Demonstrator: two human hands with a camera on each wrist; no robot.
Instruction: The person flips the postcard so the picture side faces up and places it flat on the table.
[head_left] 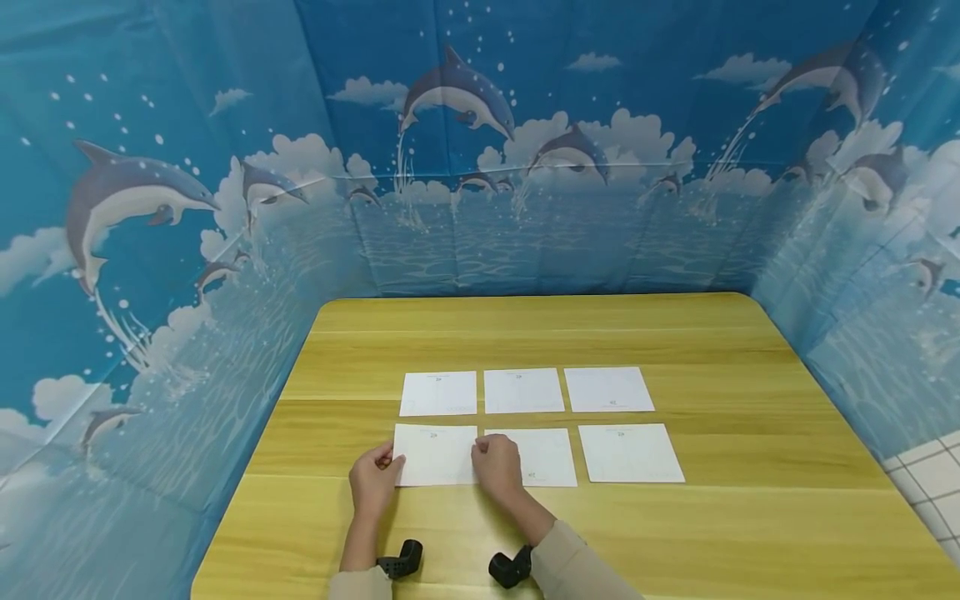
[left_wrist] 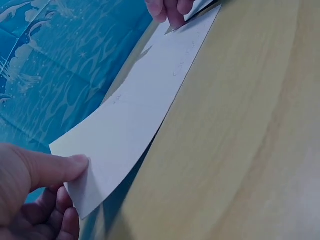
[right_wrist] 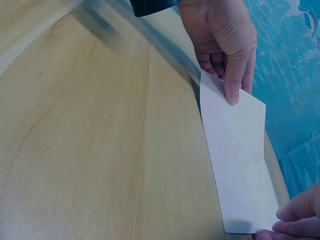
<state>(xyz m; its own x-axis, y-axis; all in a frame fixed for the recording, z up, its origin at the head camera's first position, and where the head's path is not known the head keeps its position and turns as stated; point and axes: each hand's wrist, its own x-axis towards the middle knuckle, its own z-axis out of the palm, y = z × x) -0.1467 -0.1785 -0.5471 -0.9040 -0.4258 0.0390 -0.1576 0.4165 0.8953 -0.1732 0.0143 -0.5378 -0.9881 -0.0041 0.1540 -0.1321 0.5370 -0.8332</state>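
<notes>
White card point(head_left: 438, 457): thin, w/ tiny dark mark nr far edge (L end bends up). Spot: near row, leftmost, at yellow table point(head_left: 750, 533). L hand point(head_left: 375, 479) pinches L edge; R hand point(head_left: 498, 468) pinches R edge. Cards: 6 total, 2 rows of 3. Hands: 2. Table: 1.

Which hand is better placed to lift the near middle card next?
Likely the right hand: it overlaps the near middle card; the left hand pinches the near left card by its left edge.
</notes>
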